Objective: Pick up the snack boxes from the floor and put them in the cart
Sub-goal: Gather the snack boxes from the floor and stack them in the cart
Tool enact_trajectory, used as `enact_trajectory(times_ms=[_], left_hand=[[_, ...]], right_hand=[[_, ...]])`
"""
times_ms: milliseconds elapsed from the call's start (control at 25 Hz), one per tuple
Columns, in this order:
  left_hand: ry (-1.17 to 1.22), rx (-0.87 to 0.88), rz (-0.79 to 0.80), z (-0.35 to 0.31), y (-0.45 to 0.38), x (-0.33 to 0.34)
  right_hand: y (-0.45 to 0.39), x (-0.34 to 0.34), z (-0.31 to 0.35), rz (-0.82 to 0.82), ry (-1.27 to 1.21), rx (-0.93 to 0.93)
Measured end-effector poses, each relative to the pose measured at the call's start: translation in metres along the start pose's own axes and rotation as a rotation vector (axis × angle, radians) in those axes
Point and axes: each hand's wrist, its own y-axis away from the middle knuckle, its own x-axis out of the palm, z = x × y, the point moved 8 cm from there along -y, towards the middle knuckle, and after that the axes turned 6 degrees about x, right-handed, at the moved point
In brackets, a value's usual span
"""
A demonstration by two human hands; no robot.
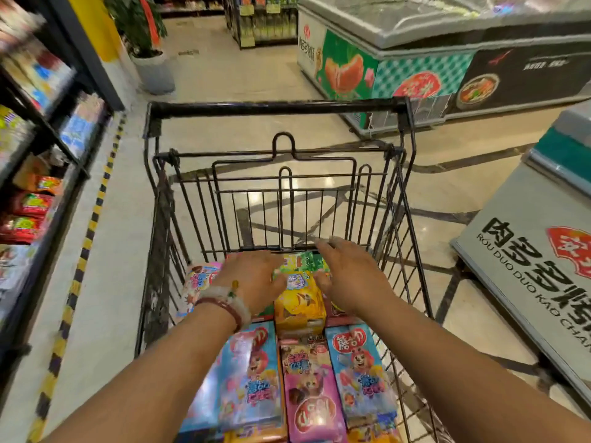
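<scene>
A black wire cart (275, 108) stands in front of me and holds several snack boxes. A yellow and green box (299, 302) lies on top in the middle of the basket. My left hand (252, 279), with bead bracelets on the wrist, is at the box's left side, thumb touching it. At its right side is my right hand (348, 276), fingers stretched forward and blurred. Nearer to me lie two blue boxes (252, 378) (361, 372) with a pink box (310, 394) between them. Another pink box (200, 279) leans at the basket's left wall.
Shelves of packets (38, 139) line the left side, behind a yellow and black floor stripe (92, 219). A chest freezer (447, 59) stands ahead on the right and a second one (527, 251) close on the right. A potted plant (150, 59) stands ahead left.
</scene>
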Motion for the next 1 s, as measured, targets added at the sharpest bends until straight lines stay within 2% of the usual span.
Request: enact_trajectory(times_ms=[120,240,320,440,520,640,840,1000], left_hand=[[-0.008,0.132,-0.17,-0.01,0.061,-0.079],[-0.172,0.179,-0.259,-0.021,0.126,-0.153],[-0.181,0.155,-0.305,-0.027,0.169,-0.197],[-0.086,0.018,-0.271,-0.024,0.229,-0.241],[-0.129,-0.005,-0.256,-0.03,0.265,-0.259],[-0.202,-0.088,-0.255,-0.043,0.322,-0.278],[-0.245,-0.288,-0.209,-0.073,0.406,-0.269],[-0.246,-0.433,-0.182,-0.109,0.461,-0.249]], right_hand=[[0.048,-0.076,0.036,-0.11,-0.031,-0.082],[0.103,-0.148,0.077,-0.196,-0.084,-0.183],[0.146,-0.185,0.105,-0.227,-0.086,-0.271],[0.206,-0.216,0.144,-0.185,-0.032,-0.382],[0.235,-0.222,0.16,-0.145,0.01,-0.422],[0.273,-0.234,0.178,-0.205,0.08,-0.516],[0.327,-0.243,0.184,-0.262,0.112,-0.661],[0.37,-0.23,0.191,-0.228,0.107,-0.784]])
